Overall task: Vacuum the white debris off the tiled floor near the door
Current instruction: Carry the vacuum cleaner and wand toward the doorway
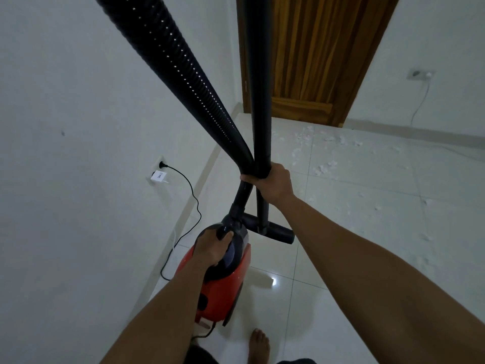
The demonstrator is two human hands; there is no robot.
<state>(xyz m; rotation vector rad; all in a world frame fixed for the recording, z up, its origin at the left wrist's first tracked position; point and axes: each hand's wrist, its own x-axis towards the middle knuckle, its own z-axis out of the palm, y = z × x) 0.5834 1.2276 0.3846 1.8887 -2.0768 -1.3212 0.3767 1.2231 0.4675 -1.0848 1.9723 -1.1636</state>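
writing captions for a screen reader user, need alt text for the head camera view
A person's right hand grips a black hose and wand together, while the left hand holds the handle of a red vacuum cleaner on a white tiled floor. White debris lies near a wooden door ahead.

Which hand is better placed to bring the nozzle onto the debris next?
Right hand: it already grips the wand and hose, on the debris side. Left hand holds the vacuum handle.

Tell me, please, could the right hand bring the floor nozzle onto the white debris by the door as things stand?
Probably yes: the right hand grips the wand, and bare tiled floor lies between the nozzle and the white debris.
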